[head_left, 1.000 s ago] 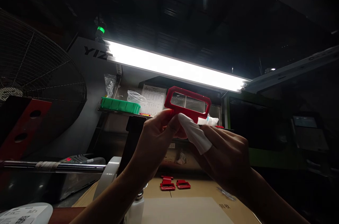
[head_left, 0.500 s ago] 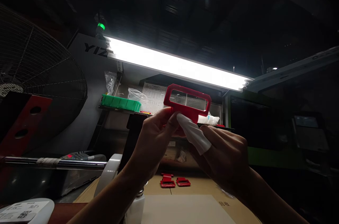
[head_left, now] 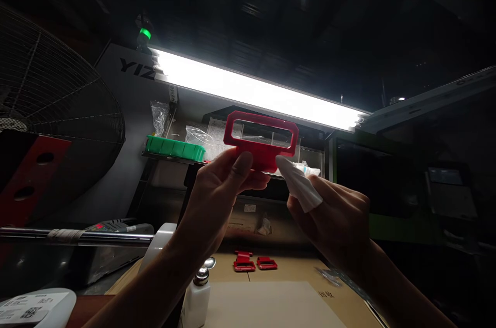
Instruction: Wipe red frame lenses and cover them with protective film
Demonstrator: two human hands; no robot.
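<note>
Raised below the lamp, a red plastic part (head_left: 262, 150) has a wide frame with a long opening and a narrower tab underneath. My left hand (head_left: 217, 188) pinches that tab between thumb and fingers. A white cloth (head_left: 299, 183) covers the index finger of my right hand (head_left: 337, 212), whose other fingers curl inward. The cloth's tip meets the tab's right edge, just under the frame. Two similar red parts (head_left: 245, 262) (head_left: 267, 263) lie on the cardboard-covered bench below.
A bright tube lamp (head_left: 256, 88) crosses above my hands. Behind is a shelf with a green bin (head_left: 174, 148) and plastic bags. A white pump bottle (head_left: 197, 297) stands at the bench front. To the left are a metal bar (head_left: 108, 238) and a large fan (head_left: 58, 80).
The red part has moved left and slightly up with my left hand, now facing me more squarely. The cloth-covered finger has shifted from the tab's middle to its right edge.
</note>
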